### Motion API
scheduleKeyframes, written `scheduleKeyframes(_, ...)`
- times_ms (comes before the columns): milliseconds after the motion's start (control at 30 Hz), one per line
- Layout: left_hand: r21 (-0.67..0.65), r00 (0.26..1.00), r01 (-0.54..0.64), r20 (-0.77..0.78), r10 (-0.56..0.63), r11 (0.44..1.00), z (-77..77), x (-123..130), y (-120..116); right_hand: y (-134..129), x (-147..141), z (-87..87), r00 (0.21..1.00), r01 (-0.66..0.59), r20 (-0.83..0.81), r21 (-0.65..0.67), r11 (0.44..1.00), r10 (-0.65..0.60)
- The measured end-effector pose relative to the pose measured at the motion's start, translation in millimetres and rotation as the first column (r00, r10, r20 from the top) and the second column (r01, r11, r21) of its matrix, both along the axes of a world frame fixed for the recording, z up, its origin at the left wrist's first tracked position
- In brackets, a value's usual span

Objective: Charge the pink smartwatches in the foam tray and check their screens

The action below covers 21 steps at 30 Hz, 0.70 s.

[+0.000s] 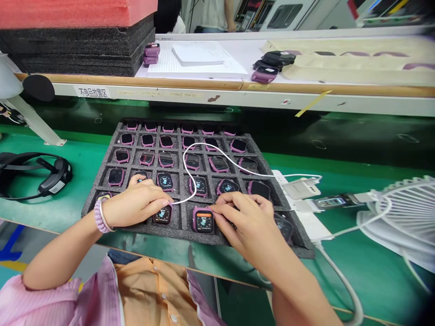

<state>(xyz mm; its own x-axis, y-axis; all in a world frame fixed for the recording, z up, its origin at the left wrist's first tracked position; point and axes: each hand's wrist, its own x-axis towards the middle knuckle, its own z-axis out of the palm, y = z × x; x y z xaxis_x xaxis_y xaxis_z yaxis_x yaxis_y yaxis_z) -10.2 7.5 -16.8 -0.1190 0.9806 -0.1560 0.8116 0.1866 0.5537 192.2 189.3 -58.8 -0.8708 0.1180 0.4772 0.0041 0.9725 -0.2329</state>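
Note:
A dark grey foam tray (204,238) holds rows of purple-cased smartwatches without straps. My left hand (136,201) is over its front left part, thumb and forefinger closed at the end of a white charging cable (185,199). Just below those fingertips a smartwatch (162,216) sits in its compartment; the cable's tip is hidden. My right hand (243,219) pinches the right edge of another smartwatch (204,221) in the front row, its screen lit with an orange banner. Several watches in the row behind, such as this smartwatch (165,181), also have lit dials.
The cable runs right to a white power strip (307,219) with a charger (302,188). A white fan (404,217) stands at the right, a black headset (50,176) at the left. Foam blocks (74,50) and papers (197,56) lie on the shelf behind.

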Motion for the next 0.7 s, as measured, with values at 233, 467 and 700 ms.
scheduleKeyframes(233,-0.009,0.993,-0.079,0.091,0.079,0.997,2.8,0,3,-3,-1,2.8,1.000,0.012,0.006,0.044,0.999,-0.012)
scheduleKeyframes(467,0.234,0.923,-0.382,0.137,0.358,0.894,-2.7,-3,3,-10,-5,15.8,0.987,0.160,-0.076,0.281,0.946,-0.144)
scheduleKeyframes(700,0.741,0.956,-0.223,0.294,-0.007,0.633,21.9,82,-10,-35,40,18.5,0.903,0.020,-0.425,-0.103,0.994,-0.062)
